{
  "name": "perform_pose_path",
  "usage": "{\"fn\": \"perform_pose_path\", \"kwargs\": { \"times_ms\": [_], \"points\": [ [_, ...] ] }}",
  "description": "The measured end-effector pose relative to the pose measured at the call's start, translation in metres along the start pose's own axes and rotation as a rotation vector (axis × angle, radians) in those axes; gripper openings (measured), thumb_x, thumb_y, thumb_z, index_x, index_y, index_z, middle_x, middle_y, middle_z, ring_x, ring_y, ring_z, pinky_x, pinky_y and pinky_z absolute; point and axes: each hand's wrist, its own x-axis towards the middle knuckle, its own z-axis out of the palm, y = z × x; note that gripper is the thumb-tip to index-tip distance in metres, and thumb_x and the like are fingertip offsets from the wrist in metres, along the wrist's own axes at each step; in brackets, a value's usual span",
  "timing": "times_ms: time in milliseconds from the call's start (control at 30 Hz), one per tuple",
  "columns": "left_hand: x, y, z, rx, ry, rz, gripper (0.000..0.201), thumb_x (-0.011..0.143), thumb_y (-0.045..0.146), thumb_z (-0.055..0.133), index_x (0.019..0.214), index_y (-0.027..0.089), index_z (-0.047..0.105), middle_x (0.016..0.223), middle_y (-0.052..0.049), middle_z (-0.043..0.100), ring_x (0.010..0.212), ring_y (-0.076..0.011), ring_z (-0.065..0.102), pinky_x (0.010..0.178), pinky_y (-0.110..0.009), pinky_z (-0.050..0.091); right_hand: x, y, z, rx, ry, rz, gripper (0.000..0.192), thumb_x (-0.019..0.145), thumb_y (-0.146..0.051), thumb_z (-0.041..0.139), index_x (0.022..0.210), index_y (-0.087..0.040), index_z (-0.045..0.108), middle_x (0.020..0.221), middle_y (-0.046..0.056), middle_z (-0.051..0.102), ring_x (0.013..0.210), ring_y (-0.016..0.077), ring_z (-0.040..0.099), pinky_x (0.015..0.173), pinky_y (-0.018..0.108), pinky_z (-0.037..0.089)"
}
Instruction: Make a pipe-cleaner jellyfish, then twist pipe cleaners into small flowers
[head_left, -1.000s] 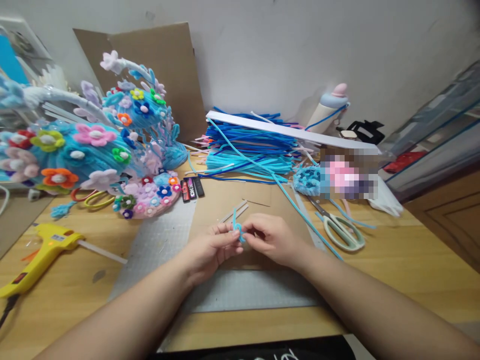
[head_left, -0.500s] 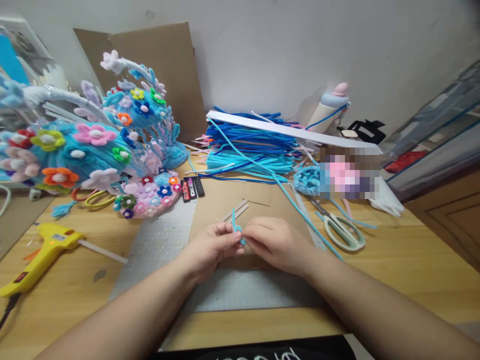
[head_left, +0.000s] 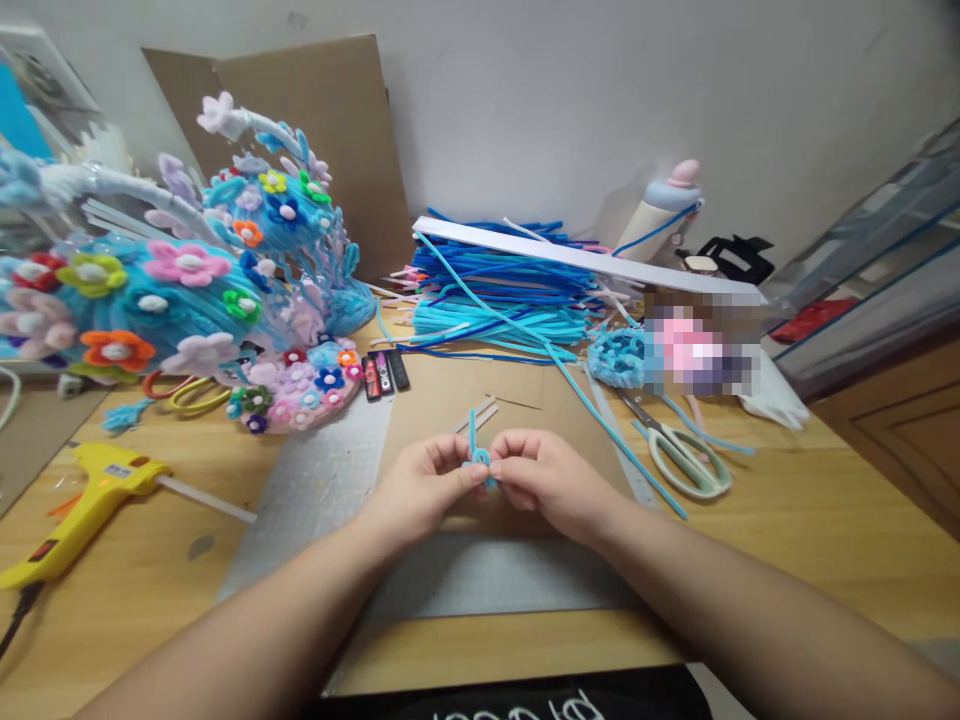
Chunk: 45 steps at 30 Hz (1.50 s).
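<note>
A light-blue pipe cleaner (head_left: 473, 430), bent into small loops with one end sticking up, is held between both hands over the cardboard sheet (head_left: 427, 395). My left hand (head_left: 431, 482) pinches its left side between thumb and fingers. From the other side, my right hand (head_left: 541, 480) grips the looped part with thumb and forefinger, the fingertips nearly meeting those of the left. Just beyond the hands lie thin whitish sticks (head_left: 486, 413). A long light-blue pipe cleaner (head_left: 592, 400) runs diagonally past my right hand.
A pile of blue pipe cleaners (head_left: 502, 290) lies at the back under a white strip (head_left: 585, 262). Scissors (head_left: 686, 460) lie right; a yellow glue gun (head_left: 97, 500) left. Flower-covered lamp-like pieces (head_left: 150, 310) stand at the left, near lighters (head_left: 384, 374). A grey cutting mat (head_left: 315, 500) lies beneath.
My right hand has shifted slightly left and turned, its thumb now showing against the loops. The pipe cleaner's free end stands more upright. My left hand keeps its pinch.
</note>
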Motion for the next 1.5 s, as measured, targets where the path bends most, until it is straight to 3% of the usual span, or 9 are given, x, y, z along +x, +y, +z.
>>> {"fn": "perform_pose_path", "kwargs": {
  "times_ms": [200, 500, 800, 967, 1067, 1200, 1300, 1400, 1500],
  "points": [
    [0.002, 0.001, -0.001, -0.278, 0.060, -0.082, 0.022, 0.065, 0.025, 0.079, 0.075, 0.012, 0.065, 0.069, 0.000, 0.064, 0.060, -0.0059, 0.057, 0.063, -0.018, 0.047, 0.004, 0.003, -0.003, 0.085, 0.024, -0.122, 0.019, 0.080, -0.035, 0.057, 0.079, -0.018, 0.050, 0.061, -0.005, 0.049, 0.045, 0.0054, 0.039, 0.043, 0.019, 0.029],
    [-0.002, 0.005, 0.002, -0.486, 0.028, -0.216, 0.013, 0.069, 0.012, 0.074, 0.080, 0.009, 0.067, 0.076, -0.002, 0.066, 0.068, -0.0092, 0.061, 0.068, -0.021, 0.052, 0.003, 0.011, -0.006, -0.415, 0.200, -0.448, 0.006, 0.083, -0.023, 0.057, 0.079, -0.018, 0.059, 0.072, 0.001, 0.059, 0.064, 0.0122, 0.053, 0.058, 0.025, 0.042],
    [0.001, 0.000, 0.003, -0.515, 0.059, -0.159, 0.020, 0.063, 0.010, 0.079, 0.078, 0.009, 0.066, 0.069, 0.002, 0.062, 0.057, -0.0026, 0.053, 0.054, -0.013, 0.043, 0.004, 0.013, -0.005, -0.422, 0.288, -0.471, 0.007, 0.081, -0.025, 0.062, 0.083, -0.019, 0.058, 0.070, -0.001, 0.058, 0.059, 0.0109, 0.051, 0.053, 0.023, 0.041],
    [0.000, 0.000, 0.005, -0.498, 0.062, -0.194, 0.025, 0.060, 0.010, 0.080, 0.079, 0.010, 0.064, 0.074, 0.000, 0.062, 0.059, -0.0047, 0.055, 0.060, -0.016, 0.046, 0.003, 0.009, -0.004, -0.429, 0.261, -0.496, 0.005, 0.082, -0.024, 0.060, 0.080, -0.020, 0.059, 0.070, -0.001, 0.059, 0.061, 0.0115, 0.052, 0.055, 0.023, 0.042],
    [0.001, 0.002, 0.004, -0.439, 0.159, -0.106, 0.028, 0.068, 0.023, 0.076, 0.090, 0.014, 0.061, 0.082, -0.001, 0.060, 0.068, -0.0093, 0.057, 0.065, -0.022, 0.046, 0.002, 0.004, -0.007, -0.351, 0.225, -0.439, 0.007, 0.082, -0.023, 0.059, 0.076, -0.019, 0.057, 0.066, -0.002, 0.056, 0.057, 0.0100, 0.049, 0.052, 0.022, 0.039],
    [-0.001, 0.009, 0.002, -0.055, 0.445, 0.229, 0.036, 0.070, 0.032, 0.073, 0.101, 0.021, 0.058, 0.098, -0.001, 0.058, 0.094, -0.0149, 0.054, 0.078, -0.024, 0.041, 0.002, 0.001, -0.012, -0.269, 0.126, -0.313, 0.011, 0.078, -0.026, 0.062, 0.074, -0.017, 0.056, 0.062, -0.004, 0.050, 0.052, 0.0082, 0.042, 0.047, 0.021, 0.033],
    [-0.006, 0.016, 0.002, 0.201, 0.256, 0.151, 0.026, 0.070, 0.037, 0.071, 0.085, 0.018, 0.063, 0.086, -0.001, 0.062, 0.083, -0.0154, 0.054, 0.074, -0.025, 0.038, 0.002, 0.001, -0.014, -0.220, 0.071, -0.264, 0.015, 0.076, -0.029, 0.065, 0.075, -0.017, 0.056, 0.062, -0.003, 0.050, 0.052, 0.0078, 0.040, 0.046, 0.020, 0.032],
    [-0.010, 0.018, 0.002, 0.195, 0.040, -0.025, 0.028, 0.071, 0.043, 0.069, 0.074, 0.016, 0.065, 0.071, 0.000, 0.062, 0.067, -0.0126, 0.051, 0.066, -0.024, 0.035, 0.002, 0.001, -0.015, -0.229, 0.058, -0.291, 0.015, 0.077, -0.030, 0.064, 0.075, -0.017, 0.056, 0.063, -0.003, 0.052, 0.052, 0.0079, 0.042, 0.047, 0.020, 0.034],
    [-0.009, 0.014, -0.001, 0.127, -0.023, -0.089, 0.028, 0.069, 0.043, 0.072, 0.077, 0.016, 0.068, 0.071, 0.000, 0.065, 0.065, -0.0112, 0.051, 0.064, -0.023, 0.034, 0.003, -0.001, -0.016, -0.294, 0.042, -0.359, 0.012, 0.079, -0.027, 0.062, 0.075, -0.017, 0.057, 0.067, -0.001, 0.055, 0.059, 0.0097, 0.047, 0.053, 0.021, 0.039]
  ]
}}
